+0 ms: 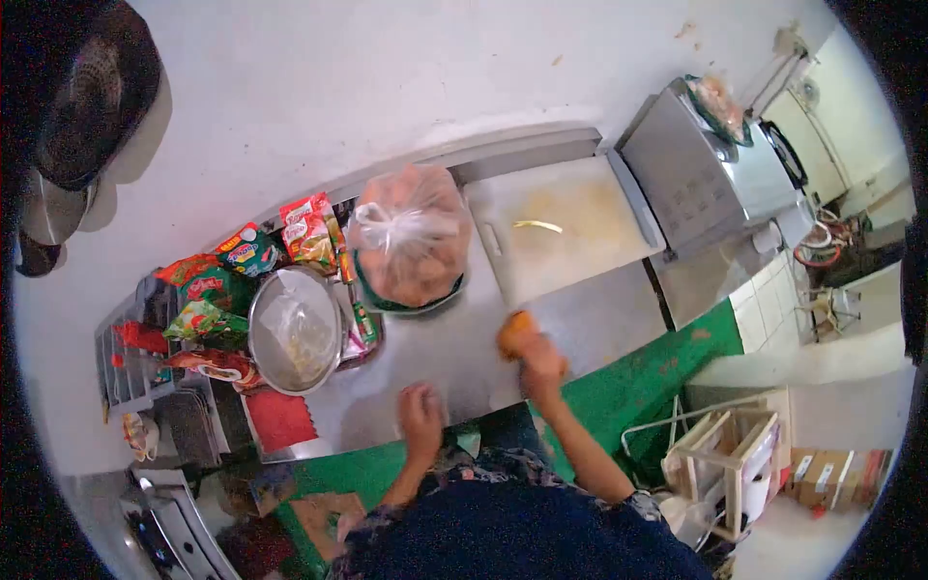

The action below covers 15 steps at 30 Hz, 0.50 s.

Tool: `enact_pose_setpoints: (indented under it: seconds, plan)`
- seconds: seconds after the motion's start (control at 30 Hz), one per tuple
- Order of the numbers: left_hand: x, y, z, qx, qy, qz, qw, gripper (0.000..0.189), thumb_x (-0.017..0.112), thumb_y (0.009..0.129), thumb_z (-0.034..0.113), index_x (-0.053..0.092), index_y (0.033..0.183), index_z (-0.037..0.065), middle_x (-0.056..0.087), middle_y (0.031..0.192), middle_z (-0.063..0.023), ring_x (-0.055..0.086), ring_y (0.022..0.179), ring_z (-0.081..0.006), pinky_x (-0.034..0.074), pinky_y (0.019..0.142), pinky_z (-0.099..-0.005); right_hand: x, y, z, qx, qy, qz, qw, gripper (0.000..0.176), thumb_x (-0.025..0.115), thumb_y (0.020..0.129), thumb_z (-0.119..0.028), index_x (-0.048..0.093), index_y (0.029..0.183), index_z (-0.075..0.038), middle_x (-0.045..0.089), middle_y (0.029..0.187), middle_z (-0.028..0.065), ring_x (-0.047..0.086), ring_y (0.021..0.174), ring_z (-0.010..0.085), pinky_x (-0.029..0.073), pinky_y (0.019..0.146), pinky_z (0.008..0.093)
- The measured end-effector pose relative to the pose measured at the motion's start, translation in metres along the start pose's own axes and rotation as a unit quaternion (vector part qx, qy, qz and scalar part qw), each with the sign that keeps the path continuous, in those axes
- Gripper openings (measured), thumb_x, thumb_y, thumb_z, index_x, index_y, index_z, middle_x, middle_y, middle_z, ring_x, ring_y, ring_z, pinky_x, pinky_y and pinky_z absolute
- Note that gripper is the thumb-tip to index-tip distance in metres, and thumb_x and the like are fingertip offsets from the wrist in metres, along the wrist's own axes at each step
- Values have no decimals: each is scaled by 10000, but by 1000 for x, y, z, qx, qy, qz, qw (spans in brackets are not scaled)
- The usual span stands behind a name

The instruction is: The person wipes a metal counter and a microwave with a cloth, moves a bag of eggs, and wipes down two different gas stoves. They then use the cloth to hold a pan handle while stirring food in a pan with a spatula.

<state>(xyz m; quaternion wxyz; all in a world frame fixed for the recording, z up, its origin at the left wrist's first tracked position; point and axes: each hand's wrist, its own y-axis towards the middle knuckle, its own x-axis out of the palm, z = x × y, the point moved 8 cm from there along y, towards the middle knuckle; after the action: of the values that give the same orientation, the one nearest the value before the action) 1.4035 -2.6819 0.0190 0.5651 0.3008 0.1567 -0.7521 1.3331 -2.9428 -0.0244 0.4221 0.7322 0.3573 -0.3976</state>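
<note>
My right hand (545, 367) is closed around a small orange cloth or sponge (515, 334), blurred and hard to identify exactly. It is over the steel counter (599, 314), just below the white cutting board (570, 266). A pale yellow strip (537, 226) lies on the board, among faint yellow stains. At the counter's front edge, my left hand (420, 411) holds nothing, its fingers loosely bent and slightly apart. Beyond it stands a knotted clear plastic bag (411, 232) full of round orange-pink items, perhaps eggs.
Left of the bag, a round metal bowl (296, 331) holds clear plastic. Several colourful food packets (307, 232) crowd around it, with a red cloth (278, 420) in front. On the right stands a metal box-shaped appliance (681, 159), and a stove (174, 527) is at lower left.
</note>
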Motion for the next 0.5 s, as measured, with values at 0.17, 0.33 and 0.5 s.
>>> enact_pose_setpoints:
  seconds: [0.17, 0.33, 0.5]
  plan:
    - [142, 92, 65, -147, -233, -16, 961, 313, 537, 849, 149, 481, 1110, -14, 521, 1070, -151, 540, 972, -262, 429, 853, -348, -54, 22, -20, -186, 181, -180, 949, 523, 562, 647, 22, 571, 1146, -133, 529, 1229, 66, 468, 1142, 299, 425, 892, 403]
    - [198, 120, 68, -361, -433, 95, 821, 347, 538, 815, 112, 471, 1135, -5, 519, 1055, -94, 529, 940, -210, 428, 794, -311, -93, 29, 53, -181, 167, -194, 950, 517, 555, 647, 18, 589, 1140, -134, 538, 1229, 58, 481, 1131, 283, 420, 893, 401]
    - [196, 119, 67, -476, -449, 155, 740, 293, 511, 770, 88, 518, 1051, 5, 566, 854, -43, 516, 699, -189, 410, 638, -322, -80, 23, 75, -195, 163, -189, 949, 510, 553, 654, 3, 589, 1144, -133, 537, 1228, 65, 503, 1071, 281, 415, 880, 401]
